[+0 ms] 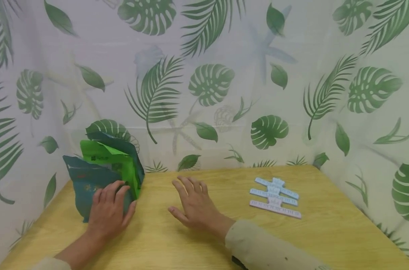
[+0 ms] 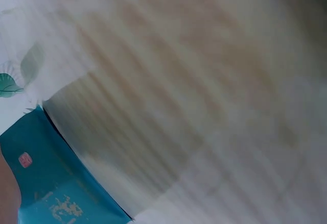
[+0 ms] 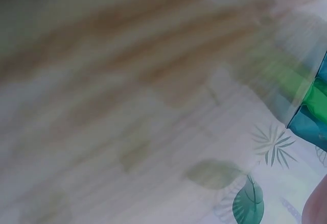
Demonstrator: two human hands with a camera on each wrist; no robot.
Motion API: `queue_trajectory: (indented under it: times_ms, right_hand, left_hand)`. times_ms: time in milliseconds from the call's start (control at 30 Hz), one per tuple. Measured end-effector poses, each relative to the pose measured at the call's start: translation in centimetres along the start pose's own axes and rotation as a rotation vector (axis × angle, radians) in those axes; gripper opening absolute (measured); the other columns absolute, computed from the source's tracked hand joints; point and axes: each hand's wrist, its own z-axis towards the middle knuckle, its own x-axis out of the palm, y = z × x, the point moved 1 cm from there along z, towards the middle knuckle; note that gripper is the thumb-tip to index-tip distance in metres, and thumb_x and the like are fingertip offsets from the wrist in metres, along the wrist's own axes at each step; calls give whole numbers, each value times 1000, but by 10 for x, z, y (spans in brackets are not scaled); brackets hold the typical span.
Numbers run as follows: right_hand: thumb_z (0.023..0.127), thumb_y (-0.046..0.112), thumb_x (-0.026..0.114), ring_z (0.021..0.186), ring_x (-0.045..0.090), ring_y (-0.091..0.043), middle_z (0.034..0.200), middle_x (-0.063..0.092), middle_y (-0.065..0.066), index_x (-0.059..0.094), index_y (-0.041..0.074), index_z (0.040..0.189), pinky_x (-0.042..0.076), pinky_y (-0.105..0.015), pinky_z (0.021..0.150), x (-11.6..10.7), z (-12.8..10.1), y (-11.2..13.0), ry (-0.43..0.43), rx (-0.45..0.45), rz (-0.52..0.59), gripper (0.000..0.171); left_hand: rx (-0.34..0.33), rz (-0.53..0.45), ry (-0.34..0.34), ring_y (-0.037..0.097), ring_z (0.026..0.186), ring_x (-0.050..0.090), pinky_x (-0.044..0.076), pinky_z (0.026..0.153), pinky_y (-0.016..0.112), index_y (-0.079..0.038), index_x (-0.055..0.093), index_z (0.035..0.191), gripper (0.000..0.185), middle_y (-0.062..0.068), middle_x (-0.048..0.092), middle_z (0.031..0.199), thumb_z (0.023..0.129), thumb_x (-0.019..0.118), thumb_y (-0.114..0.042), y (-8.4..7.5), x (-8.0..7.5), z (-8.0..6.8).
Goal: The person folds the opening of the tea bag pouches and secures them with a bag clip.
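Three upright pouches stand together at the table's left: a front teal pouch [image 1: 94, 183], a bright green pouch [image 1: 111, 155] behind it and a darker teal pouch [image 1: 123, 142] at the back. My left hand [image 1: 108, 210] rests against the front pouch's lower right, its fingers loosely bent over that face. In the left wrist view, this teal pouch [image 2: 51, 168] shows gold print and a red mark. Right of the pouches, my right hand [image 1: 199, 208] holds nothing, with fingers spread. From the right wrist, the green pouch [image 3: 318, 101] shows between teal ones at the edge.
Toward the right of the wooden table [image 1: 224, 247] lie three flat ruler-marked clips, overlapping in a stack: two light blue clips [image 1: 258, 193] and a pink clip [image 1: 289, 212]. A leaf-printed curtain [image 1: 231, 123] encloses the table's back and sides.
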Motion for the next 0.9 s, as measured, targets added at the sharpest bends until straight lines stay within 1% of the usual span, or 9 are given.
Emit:
queue_trajectory:
  times_ms: [100,267,400,533,633,767,800,900]
  right_hand:
    - [99,54,50,139,31,-32,156,34,-13,32,10,152,30,-51,104,0,1,3,-1,-5,2,71]
    - [99,56,48,139,31,-30,156,33,-11,33,13,152,29,-50,104,1,1,6,29,9,-9,70]
    - [100,56,46,138,31,-29,156,32,-10,33,13,152,29,-50,104,2,1,11,37,17,5,69]
    - [99,54,47,135,33,-29,154,34,-12,34,12,150,30,-49,102,3,3,14,0,31,34,67]
    - [99,54,47,134,34,-30,153,34,-12,35,12,149,29,-48,101,4,5,16,-16,44,52,66]
    - [100,54,45,136,31,-29,154,32,-11,34,13,150,28,-49,102,7,8,19,5,46,46,66]
    - [100,54,45,136,31,-28,155,32,-10,34,13,150,28,-49,103,7,8,19,9,45,40,66]
    - [100,54,47,136,31,-28,155,32,-10,35,14,150,28,-49,103,7,10,22,22,43,30,66]
  left_hand:
    - [-12,7,-7,42,106,49,33,90,60,4,54,120,57,25,53,121,103,35,-48,4,-3,-2]
    - [-31,33,-5,44,102,49,32,90,59,4,54,119,58,26,52,118,103,35,-48,8,-4,-5]
    - [-34,50,19,43,101,49,31,89,59,3,54,118,59,26,53,116,102,35,-51,12,-6,-8]
    - [-47,59,44,44,102,48,30,89,61,2,54,117,63,26,52,116,102,32,-55,16,-8,-11]
    - [-61,56,44,45,103,47,29,89,62,3,54,117,66,27,52,115,102,31,-57,21,-10,-15]
    - [-71,62,64,46,105,47,28,90,62,3,55,116,71,27,53,114,100,31,-62,29,-13,-19]
    - [-74,67,78,47,105,47,28,90,63,3,55,116,72,27,53,114,99,31,-63,30,-14,-20]
    - [-78,81,80,47,104,48,28,90,63,3,56,115,75,27,53,113,97,32,-66,36,-16,-23]
